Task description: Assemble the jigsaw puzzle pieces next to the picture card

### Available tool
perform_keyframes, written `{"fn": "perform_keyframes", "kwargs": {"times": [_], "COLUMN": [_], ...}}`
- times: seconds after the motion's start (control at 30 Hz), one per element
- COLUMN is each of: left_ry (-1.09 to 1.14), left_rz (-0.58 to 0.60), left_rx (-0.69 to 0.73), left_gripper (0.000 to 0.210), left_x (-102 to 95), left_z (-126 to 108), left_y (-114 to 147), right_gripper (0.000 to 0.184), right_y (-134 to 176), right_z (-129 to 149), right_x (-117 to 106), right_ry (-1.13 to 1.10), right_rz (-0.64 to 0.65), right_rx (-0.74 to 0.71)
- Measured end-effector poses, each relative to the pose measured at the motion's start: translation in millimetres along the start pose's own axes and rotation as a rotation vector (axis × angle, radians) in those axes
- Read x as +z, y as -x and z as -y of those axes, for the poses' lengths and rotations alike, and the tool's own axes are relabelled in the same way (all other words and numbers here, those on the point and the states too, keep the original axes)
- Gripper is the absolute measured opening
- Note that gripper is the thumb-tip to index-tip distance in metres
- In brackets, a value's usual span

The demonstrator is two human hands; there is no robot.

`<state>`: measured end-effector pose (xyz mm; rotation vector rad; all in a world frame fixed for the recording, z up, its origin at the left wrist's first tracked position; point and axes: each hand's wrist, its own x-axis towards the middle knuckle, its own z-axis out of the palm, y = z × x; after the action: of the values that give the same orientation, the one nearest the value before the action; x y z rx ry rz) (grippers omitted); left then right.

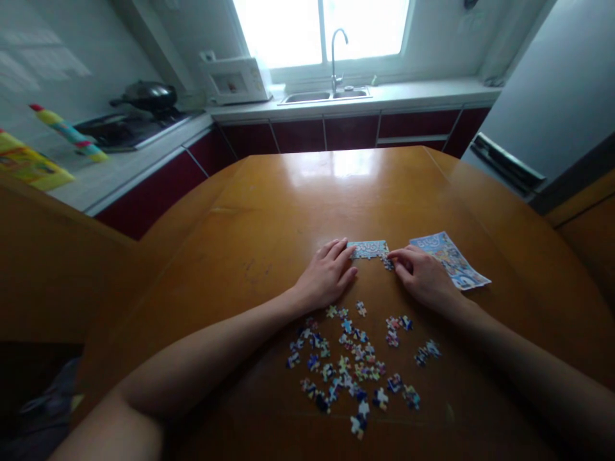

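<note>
A joined strip of jigsaw puzzle (369,249) lies on the wooden table, light blue with lettering. My left hand (327,272) rests flat at its left end, fingers spread and fingertips touching the edge. At the right end, my right hand (423,275) has its thumb and index finger close together on a puzzle piece (387,262) at the strip's lower right corner. Beneath the right hand's far side lies a printed picture sheet (454,259), partly covered by the hand. Many loose puzzle pieces (346,325) are scattered nearer to me, between my forearms.
The wooden table (288,205) has a rounded outline. Beyond it runs a counter with a sink (307,97), a faucet (333,61) and a white microwave (236,80). A pan (151,96) sits on the stove at left. A fridge (552,96) stands at right.
</note>
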<state>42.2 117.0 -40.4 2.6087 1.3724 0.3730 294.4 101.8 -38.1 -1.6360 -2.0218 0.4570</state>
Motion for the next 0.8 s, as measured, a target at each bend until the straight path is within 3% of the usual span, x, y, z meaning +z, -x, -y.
{"fn": "perform_keyframes", "kwargs": {"times": [0.8], "left_ry": [0.011], "left_rz": [-0.003], "left_rx": [0.001], "left_gripper": [0.052], "left_x": [1.0], "left_z": [0.1], "left_y": [0.5], "right_gripper": [0.023], "right_y": [-0.6], "right_z": [-4.7], "right_x": [1.8], "right_ry": [0.007], "right_rz": [-0.004], "right_rx": [-0.022]}}
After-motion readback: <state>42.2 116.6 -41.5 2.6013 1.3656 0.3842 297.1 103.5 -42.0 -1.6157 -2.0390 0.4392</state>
